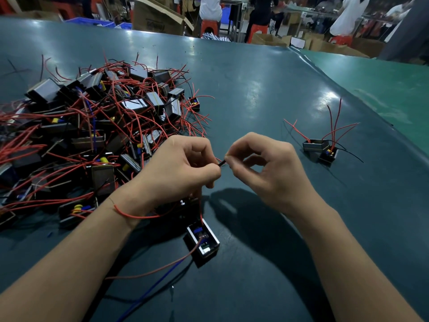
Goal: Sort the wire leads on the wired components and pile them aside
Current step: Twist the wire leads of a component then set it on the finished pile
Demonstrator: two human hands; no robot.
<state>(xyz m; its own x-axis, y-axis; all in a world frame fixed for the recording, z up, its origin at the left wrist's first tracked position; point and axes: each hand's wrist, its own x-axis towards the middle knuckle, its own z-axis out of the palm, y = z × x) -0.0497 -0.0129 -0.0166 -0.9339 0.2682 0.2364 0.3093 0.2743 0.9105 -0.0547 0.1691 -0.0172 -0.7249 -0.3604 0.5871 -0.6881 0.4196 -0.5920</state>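
Above a small open component box (202, 241), the left hand (178, 168) and right hand (262, 166) both pinch one short black lead (221, 162). Left of the box lies a tangled component pile (92, 126); two sorted components (321, 148) sit far right

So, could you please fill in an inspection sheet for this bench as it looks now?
Surface: dark green mat, glossy.
Job's things: big pile of wired units on the left; two sorted units on the right; one unit below the hands.
Clutter: nothing seen.
Grippers: left hand and right hand both pinch a black lead.
Cables: red leads tangled through the pile; a blue one by the near unit.
Surroundings: boxes, red stools, people behind.
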